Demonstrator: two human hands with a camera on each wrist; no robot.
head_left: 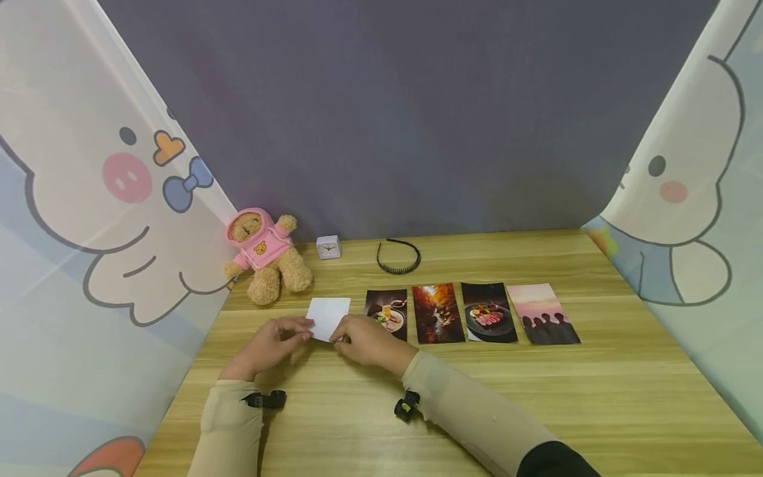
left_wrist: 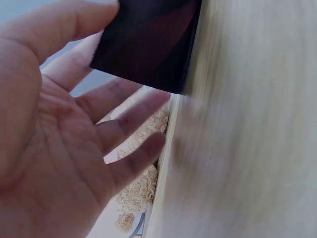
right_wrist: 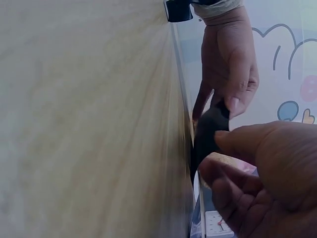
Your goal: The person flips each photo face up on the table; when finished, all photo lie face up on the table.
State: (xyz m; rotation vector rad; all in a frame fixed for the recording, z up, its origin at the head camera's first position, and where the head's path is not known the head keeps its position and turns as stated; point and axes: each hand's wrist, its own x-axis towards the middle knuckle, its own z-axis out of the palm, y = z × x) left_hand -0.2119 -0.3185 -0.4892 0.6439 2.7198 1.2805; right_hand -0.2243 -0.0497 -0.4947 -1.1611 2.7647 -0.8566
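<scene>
A photo card [head_left: 326, 317], white back up, is held just above the table left of a row of photos. My left hand [head_left: 268, 346] pinches its left edge between thumb and forefinger, the other fingers spread. At its lower right corner, my right hand [head_left: 368, 341] grips it between thumb and curled forefinger. In the left wrist view the card's dark printed underside [left_wrist: 148, 44] shows, its picture too dim to make out. The right wrist view has both hands on the dark, slightly bent card [right_wrist: 210, 131]. My right hand partly covers the food photo [head_left: 390, 317] beside it.
Further right lie an autumn stream photo [head_left: 438, 315], a sliced-meat photo [head_left: 489, 315] and a pink-sky silhouette photo [head_left: 542, 311]. Behind are a teddy bear [head_left: 268, 252] in a pink hoodie, a small white clock [head_left: 328, 247] and a black headband [head_left: 401, 269]. Printed cloth walls flank the wooden table [head_left: 626, 397].
</scene>
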